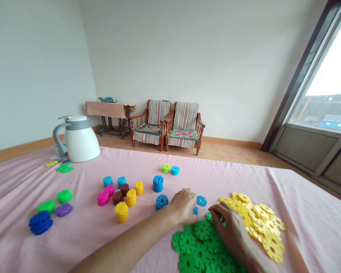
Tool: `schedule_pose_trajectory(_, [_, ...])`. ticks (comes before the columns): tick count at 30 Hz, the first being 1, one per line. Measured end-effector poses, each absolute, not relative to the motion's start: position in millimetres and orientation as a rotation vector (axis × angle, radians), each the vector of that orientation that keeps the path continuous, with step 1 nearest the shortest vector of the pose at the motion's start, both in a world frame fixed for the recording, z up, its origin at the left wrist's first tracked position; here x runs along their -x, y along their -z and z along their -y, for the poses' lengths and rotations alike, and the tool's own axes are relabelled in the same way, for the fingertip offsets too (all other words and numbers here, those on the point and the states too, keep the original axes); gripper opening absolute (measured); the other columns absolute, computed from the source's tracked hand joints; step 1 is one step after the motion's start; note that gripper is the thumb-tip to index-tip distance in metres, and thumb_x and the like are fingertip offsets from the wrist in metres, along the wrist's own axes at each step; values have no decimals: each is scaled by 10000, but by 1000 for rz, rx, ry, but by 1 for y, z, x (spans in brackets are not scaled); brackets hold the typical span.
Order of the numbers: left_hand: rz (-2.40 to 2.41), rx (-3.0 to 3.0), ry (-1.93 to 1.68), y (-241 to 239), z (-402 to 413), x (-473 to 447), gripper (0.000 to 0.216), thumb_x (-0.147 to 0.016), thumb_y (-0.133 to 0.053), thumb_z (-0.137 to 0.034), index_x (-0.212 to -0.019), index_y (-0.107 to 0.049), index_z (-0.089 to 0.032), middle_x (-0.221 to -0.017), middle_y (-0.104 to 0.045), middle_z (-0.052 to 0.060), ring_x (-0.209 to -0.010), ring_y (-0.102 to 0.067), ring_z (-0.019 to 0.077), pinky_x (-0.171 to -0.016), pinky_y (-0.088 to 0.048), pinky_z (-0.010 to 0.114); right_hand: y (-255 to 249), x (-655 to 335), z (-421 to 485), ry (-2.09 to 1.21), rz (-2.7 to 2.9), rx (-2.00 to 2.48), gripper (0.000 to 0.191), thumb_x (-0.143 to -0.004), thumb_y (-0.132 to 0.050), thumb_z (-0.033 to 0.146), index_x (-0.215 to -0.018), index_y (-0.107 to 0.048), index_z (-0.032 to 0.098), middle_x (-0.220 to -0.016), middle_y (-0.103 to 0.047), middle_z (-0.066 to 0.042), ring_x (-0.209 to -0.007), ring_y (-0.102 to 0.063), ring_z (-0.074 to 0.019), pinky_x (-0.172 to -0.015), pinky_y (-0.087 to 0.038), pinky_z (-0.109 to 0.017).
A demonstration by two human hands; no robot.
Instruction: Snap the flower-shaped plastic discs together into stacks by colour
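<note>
The left hand [184, 206] is lowered over the pink-draped bench [241, 176], between a short stack of blue discs [161, 203] and two loose blue discs [201, 201]. Its fingers are curled, but what they hold, if anything, is hidden behind the hand. The right hand [229, 224] reaches over the far part of a spread pile of green discs [200, 252], its fingers bent; whether they grip a disc or only touch the pile cannot be told. A pile of yellow discs [261, 220] lies just beyond and to the right of that hand.

A taller blue stack [158, 184] stands behind the short one. Left of them are yellow stacks [122, 212], brown stacks [118, 198] and magenta stacks [103, 198]. Farther left, near a dark blue stack [40, 223], sits a purple stack [63, 209]. A white jug [83, 142] stands at the far left.
</note>
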State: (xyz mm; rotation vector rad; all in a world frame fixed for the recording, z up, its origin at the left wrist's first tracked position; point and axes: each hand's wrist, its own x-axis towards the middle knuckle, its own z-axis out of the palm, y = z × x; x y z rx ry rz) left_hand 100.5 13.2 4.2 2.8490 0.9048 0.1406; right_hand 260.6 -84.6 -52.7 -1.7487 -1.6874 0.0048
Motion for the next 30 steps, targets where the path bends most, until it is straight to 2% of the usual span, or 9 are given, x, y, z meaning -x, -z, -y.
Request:
schedule_pose_trajectory(3, [-889, -2875, -200, -1, -12, -101, 169, -674, -608, -215, -836, -604, -164, -914, -647, 106, -896, -600, 261, -789, -484, 327, 54, -262, 84, -12, 1697, 1735, 213, -828, -463, 269, -790, -665, 210, -768, -662, -40, -672, -608, -159, -619, -456, -264])
schedule_pose_trajectory(7, [-846, -2888, -264, 2, -13, -95, 228, -645, -538, -91, -846, -611, -168, -899, -634, 92, -908, -588, 244, -797, -477, 312, 55, -263, 82, -48, 1711, 1725, 232, -843, -445, 291, -778, -653, 212, -757, -653, -34, -665, -603, -156, -624, -457, -262])
schedule_pose_trajectory(13, [-651, -2858, -147, -1, -13, -81, 292, -639, -639, -199, -931, -629, -192, -960, -608, 81, -930, -577, 253, -808, -481, 316, 58, -264, 81, -56, 1709, 1765, 213, -840, -448, 279, -799, -646, 211, -763, -656, -35, -678, -605, -165, -648, -453, -280])
schedule_pose_trajectory(19, [-507, -2959, 80, -8, -15, -88, 282, -634, -663, -203, -913, -621, -196, -994, -595, 81, -932, -586, 258, -751, -495, 307, 55, -261, 84, -72, 1708, 1759, 218, -848, -438, 264, -780, -639, 211, -778, -658, -39, -694, -609, -165, -650, -452, -276])
schedule_pose_trajectory(25, [-492, -2988, 275, -22, -18, -105, 404, -600, -712, -251, -980, -588, -196, -952, -631, 67, -877, -620, 260, -700, -508, 313, 53, -261, 85, -65, 1700, 1771, 223, -851, -437, 250, -814, -652, 201, -821, -669, -55, -737, -625, -172, -648, -457, -271])
schedule_pose_trajectory(30, [-494, -3031, 305, -21, -14, -109, 537, -569, -747, -345, -1025, -561, -131, -1027, -607, 121, -929, -606, 277, -770, -512, 339, 52, -260, 85, -55, 1718, 1789, 212, -846, -457, 265, -835, -658, 199, -825, -668, -51, -736, -618, -173, -666, -456, -278])
